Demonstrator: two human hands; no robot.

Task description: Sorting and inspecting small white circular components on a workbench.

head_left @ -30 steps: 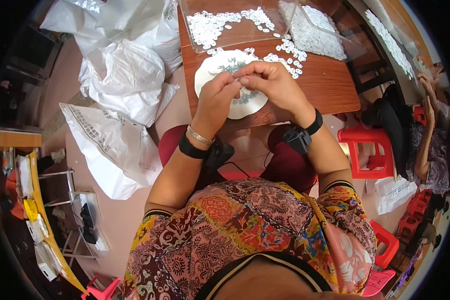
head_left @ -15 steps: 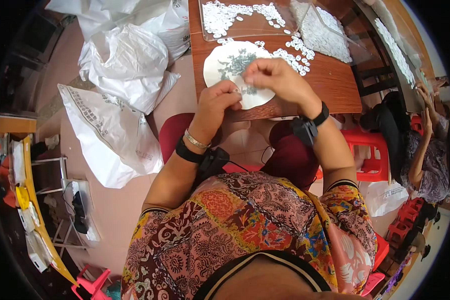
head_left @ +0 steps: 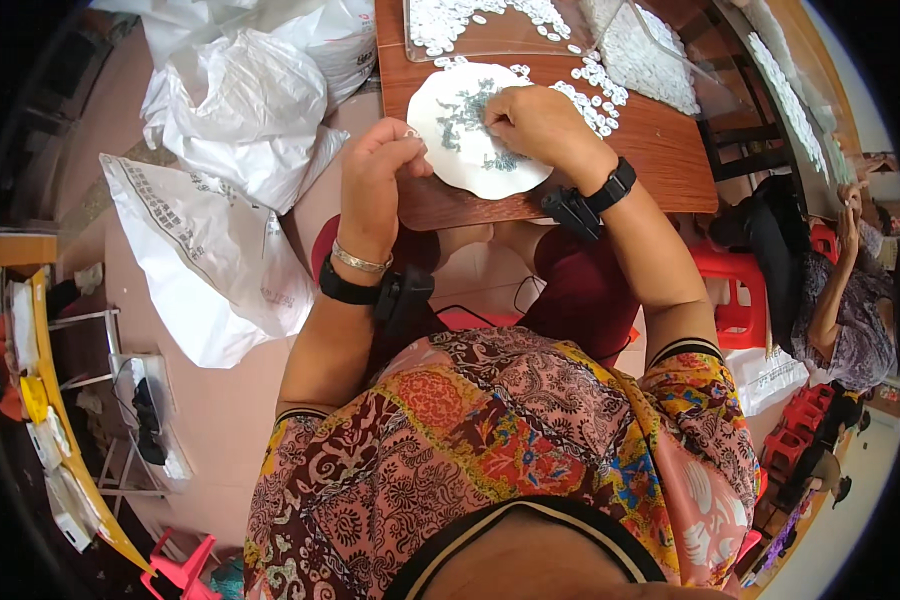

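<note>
My left hand [head_left: 378, 165] is raised at the table's left edge, beside a round white sheet or plate [head_left: 430, 135]. Its thumb and fingers pinch a small white piece [head_left: 411, 133], too small to make out well. My right hand [head_left: 550, 128] reaches over the round plate with its fingertips pressed together among small grey-green pieces [head_left: 460, 112]. Whatever lies between those fingertips is hidden. The grey-green pieces are scattered in loose clusters on the plate.
White oval pieces [head_left: 592, 105] lie on the brown table [head_left: 660, 165] beyond my right hand. More fill a clear tray [head_left: 490, 50] and a clear bag [head_left: 642, 60]. White sacks [head_left: 240, 110] stand left on the floor. A red stool [head_left: 735, 290] and another person [head_left: 840, 310] are at right.
My left hand has drawn left and up, away from the right hand, still pinching the small white piece. My right hand has shifted to the grey-green pieces, fingertips down.
</note>
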